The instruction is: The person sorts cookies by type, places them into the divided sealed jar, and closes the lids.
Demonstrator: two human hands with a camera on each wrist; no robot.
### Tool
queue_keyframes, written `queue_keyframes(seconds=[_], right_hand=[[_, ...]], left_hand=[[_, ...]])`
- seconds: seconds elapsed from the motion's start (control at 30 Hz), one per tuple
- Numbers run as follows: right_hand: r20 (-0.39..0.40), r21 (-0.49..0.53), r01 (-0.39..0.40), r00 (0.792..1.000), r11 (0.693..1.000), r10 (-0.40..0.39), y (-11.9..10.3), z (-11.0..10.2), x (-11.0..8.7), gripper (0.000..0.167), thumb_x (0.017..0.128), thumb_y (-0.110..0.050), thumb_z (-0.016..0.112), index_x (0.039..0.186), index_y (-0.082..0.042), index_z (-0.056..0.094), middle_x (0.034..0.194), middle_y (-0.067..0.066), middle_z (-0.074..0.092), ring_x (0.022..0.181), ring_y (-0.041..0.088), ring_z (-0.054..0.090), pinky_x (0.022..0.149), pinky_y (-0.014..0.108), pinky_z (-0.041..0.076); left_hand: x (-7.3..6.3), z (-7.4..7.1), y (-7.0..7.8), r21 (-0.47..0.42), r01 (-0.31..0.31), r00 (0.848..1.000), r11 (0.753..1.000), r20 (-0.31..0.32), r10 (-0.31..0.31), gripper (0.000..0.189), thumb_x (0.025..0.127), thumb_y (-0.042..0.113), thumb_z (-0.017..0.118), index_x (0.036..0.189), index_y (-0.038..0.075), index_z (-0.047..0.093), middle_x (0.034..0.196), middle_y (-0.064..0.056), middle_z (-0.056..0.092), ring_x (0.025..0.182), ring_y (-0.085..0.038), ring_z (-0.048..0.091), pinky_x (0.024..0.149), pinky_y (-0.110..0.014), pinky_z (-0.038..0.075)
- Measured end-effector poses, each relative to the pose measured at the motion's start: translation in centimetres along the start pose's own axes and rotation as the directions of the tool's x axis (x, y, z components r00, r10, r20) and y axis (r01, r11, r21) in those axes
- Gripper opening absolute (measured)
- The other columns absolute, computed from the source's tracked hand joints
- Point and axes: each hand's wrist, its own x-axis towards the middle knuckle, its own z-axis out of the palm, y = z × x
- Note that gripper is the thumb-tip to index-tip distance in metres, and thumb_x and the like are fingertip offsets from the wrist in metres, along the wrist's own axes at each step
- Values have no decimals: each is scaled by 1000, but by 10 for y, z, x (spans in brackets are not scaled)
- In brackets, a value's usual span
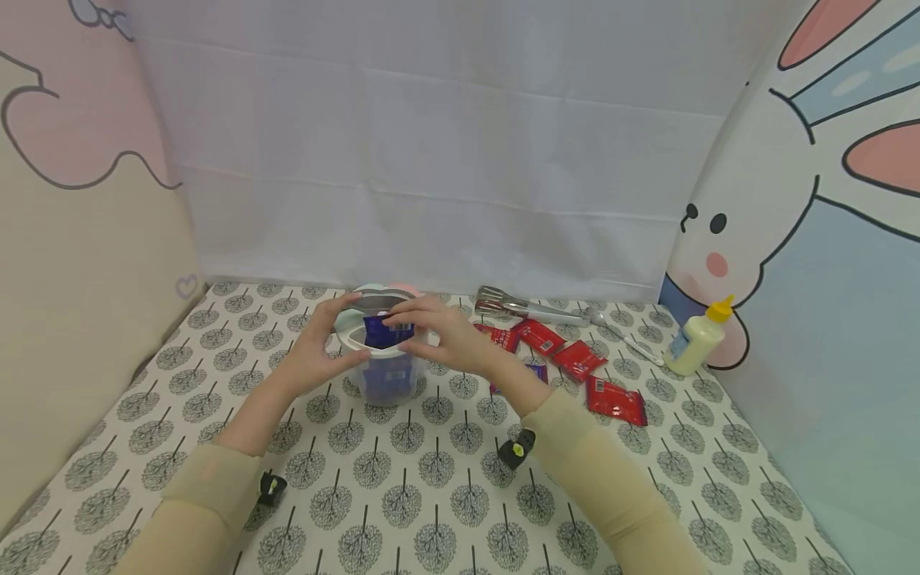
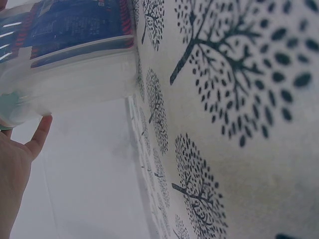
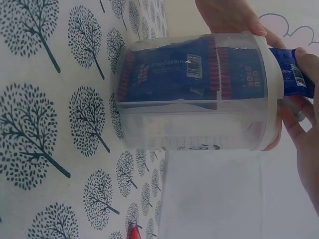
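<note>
A clear plastic container point(image 3: 189, 124) with a white rim stands upright on the table; blue packets point(image 3: 172, 74) show through its wall. Its pastel lid point(image 1: 381, 299) is raised at the back. My left hand point(image 1: 311, 351) grips the container's left side, thumb at the front rim and fingers toward the back. With my right hand point(image 1: 451, 334) I pinch a small blue packet point(image 3: 290, 72) at the mouth, part of it above the rim. In the right wrist view, the packet's lower end is hidden by the rim.
Several red packets point(image 1: 578, 359) lie right of the container, with a blue packet point(image 1: 537, 372) partly behind my right forearm. Behind them are metal tongs point(image 1: 532, 309) and a long spoon point(image 1: 625, 337). A yellow-capped glue bottle point(image 1: 693, 345) stands by the right wall.
</note>
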Motion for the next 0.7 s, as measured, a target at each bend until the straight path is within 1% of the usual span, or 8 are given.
queue_keyframes(seconds=[0.03,0.17,0.3,0.43,0.6,0.63,0.7], right_hand=[[5,5,4,1000,1000,-4,1,2,-1,37,86,-18,68,121,-8,62,129,9,57,125,20,46,113,36,31],[26,-25,14,1000,1000,-13,5,7,-3,37,87,-22,67,122,-10,62,127,7,59,125,19,46,115,38,27],[51,-74,29,998,997,-26,7,11,-3,37,87,-25,66,121,-12,63,126,5,61,124,19,48,113,34,29],[83,-147,45,996,988,-33,8,16,-4,34,87,-27,66,119,-13,64,122,3,63,124,21,47,113,35,30],[112,-232,23,994,972,3,4,19,-6,33,88,-32,65,119,-19,65,122,-3,64,127,21,44,111,39,31],[117,-235,22,993,972,6,3,19,-6,34,88,-32,65,119,-19,64,123,-4,63,127,21,43,111,39,31],[123,-208,18,992,978,8,1,17,-7,34,89,-31,64,120,-18,63,125,-4,62,129,21,42,112,39,29]], left_hand=[[0,0,0,0,1,1000,1000,0,-1,89,76,18,78,147,31,25,145,-12,30,127,-35,37,97,-57,42],[0,0,1,-1,1,1000,1000,-2,-1,89,77,18,77,147,30,25,145,-12,30,127,-35,37,97,-57,42],[1,1,1,0,-1,1000,1000,-4,1,88,77,18,77,147,30,26,145,-11,30,126,-34,38,97,-56,42],[1,1,1,4,2,1000,1000,-5,-2,88,77,18,77,147,31,26,144,-11,31,125,-33,39,97,-54,43],[0,1,2,-7,7,1000,1000,-3,-8,88,77,17,77,147,30,25,145,-11,30,124,-32,40,97,-54,42],[0,1,2,-10,11,1000,1000,-3,-11,88,77,17,77,147,31,25,145,-11,30,124,-33,40,97,-54,42],[-1,1,2,-12,19,1000,1000,-3,-19,89,77,17,77,147,31,25,145,-11,30,124,-33,40,97,-54,42]])
